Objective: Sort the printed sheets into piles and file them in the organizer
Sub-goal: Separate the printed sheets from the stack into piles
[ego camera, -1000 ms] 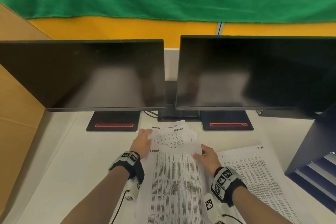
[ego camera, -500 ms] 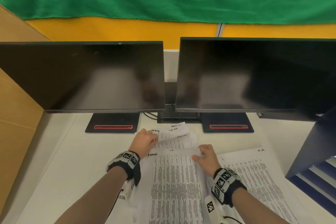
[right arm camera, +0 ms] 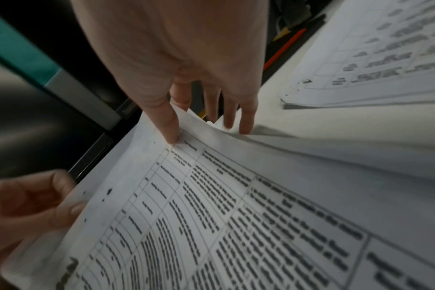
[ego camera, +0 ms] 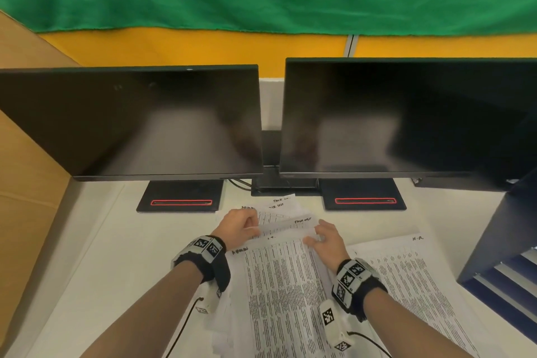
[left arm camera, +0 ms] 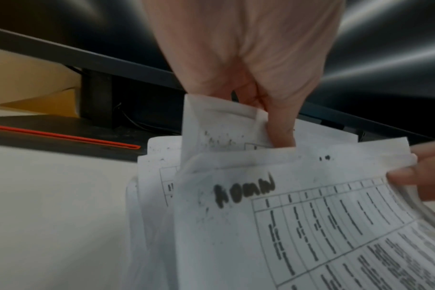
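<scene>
A stack of printed sheets (ego camera: 279, 285) lies on the white desk in front of me. Its top sheet is hand-labelled ADMIN (left arm camera: 246, 190). My left hand (ego camera: 252, 227) pinches the far left corner of a sheet (left arm camera: 219, 125) just behind the top one. My right hand (ego camera: 315, 237) pinches the top sheet's far right corner, thumb (right arm camera: 171, 133) on the print and fingers (right arm camera: 245, 125) underneath, so that corner (right arm camera: 211, 127) curls up. A second printed pile (ego camera: 406, 270), marked H.R., lies to the right. The dark blue organizer (ego camera: 505, 241) stands at the right edge.
Two dark monitors (ego camera: 145, 122) (ego camera: 406, 119) stand across the back of the desk, their black bases (ego camera: 180, 197) just beyond the sheets. A cardboard panel (ego camera: 26, 183) borders the left side. Bare desk (ego camera: 116, 256) lies left of the stack.
Both hands have shifted a little further along the stack's far edge. The left hand has curled onto a sheet's corner, and the right hand has lifted the top sheet's corner.
</scene>
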Demonstrator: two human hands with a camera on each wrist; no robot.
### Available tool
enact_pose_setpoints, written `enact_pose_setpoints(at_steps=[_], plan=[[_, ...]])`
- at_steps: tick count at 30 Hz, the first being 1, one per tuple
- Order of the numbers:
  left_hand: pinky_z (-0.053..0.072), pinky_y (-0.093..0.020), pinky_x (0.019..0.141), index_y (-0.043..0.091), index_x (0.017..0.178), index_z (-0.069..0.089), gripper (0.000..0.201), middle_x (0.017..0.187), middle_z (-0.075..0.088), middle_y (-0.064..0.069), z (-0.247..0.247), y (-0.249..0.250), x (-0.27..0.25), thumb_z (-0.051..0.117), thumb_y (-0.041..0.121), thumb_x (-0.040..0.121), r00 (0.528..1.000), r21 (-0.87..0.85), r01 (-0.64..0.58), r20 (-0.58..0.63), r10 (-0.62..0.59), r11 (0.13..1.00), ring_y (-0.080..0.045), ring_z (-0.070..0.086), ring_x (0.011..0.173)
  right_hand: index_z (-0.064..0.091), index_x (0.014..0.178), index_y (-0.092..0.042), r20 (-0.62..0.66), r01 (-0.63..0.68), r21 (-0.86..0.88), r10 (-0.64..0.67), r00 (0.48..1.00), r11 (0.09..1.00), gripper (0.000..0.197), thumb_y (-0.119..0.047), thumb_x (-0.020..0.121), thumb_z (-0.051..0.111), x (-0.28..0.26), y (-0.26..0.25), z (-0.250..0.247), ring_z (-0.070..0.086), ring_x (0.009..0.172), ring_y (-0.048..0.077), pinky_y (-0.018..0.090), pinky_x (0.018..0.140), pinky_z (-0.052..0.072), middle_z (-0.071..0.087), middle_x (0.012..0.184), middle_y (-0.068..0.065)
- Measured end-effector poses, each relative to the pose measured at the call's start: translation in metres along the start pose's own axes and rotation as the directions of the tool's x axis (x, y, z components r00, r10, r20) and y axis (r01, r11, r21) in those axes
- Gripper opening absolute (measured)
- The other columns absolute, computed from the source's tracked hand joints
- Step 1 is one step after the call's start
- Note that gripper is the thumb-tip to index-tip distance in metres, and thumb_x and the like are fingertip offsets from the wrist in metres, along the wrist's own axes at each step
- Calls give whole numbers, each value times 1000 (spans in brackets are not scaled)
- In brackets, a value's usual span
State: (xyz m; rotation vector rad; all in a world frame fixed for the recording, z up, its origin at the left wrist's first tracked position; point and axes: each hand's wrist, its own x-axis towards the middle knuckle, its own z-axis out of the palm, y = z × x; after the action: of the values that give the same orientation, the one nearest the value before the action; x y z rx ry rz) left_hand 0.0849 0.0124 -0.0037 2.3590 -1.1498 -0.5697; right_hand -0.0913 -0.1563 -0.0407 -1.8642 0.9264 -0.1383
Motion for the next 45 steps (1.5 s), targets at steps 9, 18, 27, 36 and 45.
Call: enact_pose_setpoints(at_steps=[9, 18, 27, 36, 45], plan=[[45, -35, 85, 11, 76, 66, 22, 86, 64, -3, -7, -16, 9, 67, 32, 84, 991, -278, 132, 63, -119, 952, -15, 56, 86, 68, 114, -14, -217, 10, -155, -44, 975, 988, 27, -20, 88, 60, -21, 3, 2, 66, 97, 21, 35, 92, 51, 71, 110, 5], [40, -27, 86, 20, 83, 61, 6, 102, 61, 0, -7, -11, 15, 60, 22, 88, 985, -248, 159, 109, -135, 956, -19, 57, 101, 72, 104, -17, -244, 123, -175, -165, 956, 977, 18, -17, 89, 61, -43, 13, 3, 65, 98, 13, 27, 93, 49, 72, 104, -3], [47, -28, 91, 31, 78, 59, 18, 91, 59, 12, 4, -2, 10, 64, 15, 86, 970, -199, 22, 240, 27, 980, -9, 55, 91, 53, 65, -15, -149, -19, 98, 34, 988, 995, 23, -8, 85, 63, -31, 2, -7, 53, 65, 14, 17, 56, 39, 58, 65, -4], [45, -23, 83, 20, 122, 47, 28, 122, 42, -5, 16, 13, 22, 44, 11, 95, 997, 43, 54, 48, -57, 998, -15, 53, 86, 52, 111, -16, -27, -103, 191, 110, 994, 976, 37, 0, 80, 64, -29, 7, -10, 65, 89, 30, 30, 70, 54, 64, 99, 14], [45, -21, 63, 17, 130, 37, 46, 137, 29, -9, 17, 0, 31, 54, 11, 87, 999, 436, 39, -5, -41, 899, -13, 48, 71, 57, 76, -13, -14, -9, 119, 11, 1000, 993, 19, 2, 87, 58, -41, -5, -16, 42, 66, 5, 12, 58, 39, 43, 80, -2]])
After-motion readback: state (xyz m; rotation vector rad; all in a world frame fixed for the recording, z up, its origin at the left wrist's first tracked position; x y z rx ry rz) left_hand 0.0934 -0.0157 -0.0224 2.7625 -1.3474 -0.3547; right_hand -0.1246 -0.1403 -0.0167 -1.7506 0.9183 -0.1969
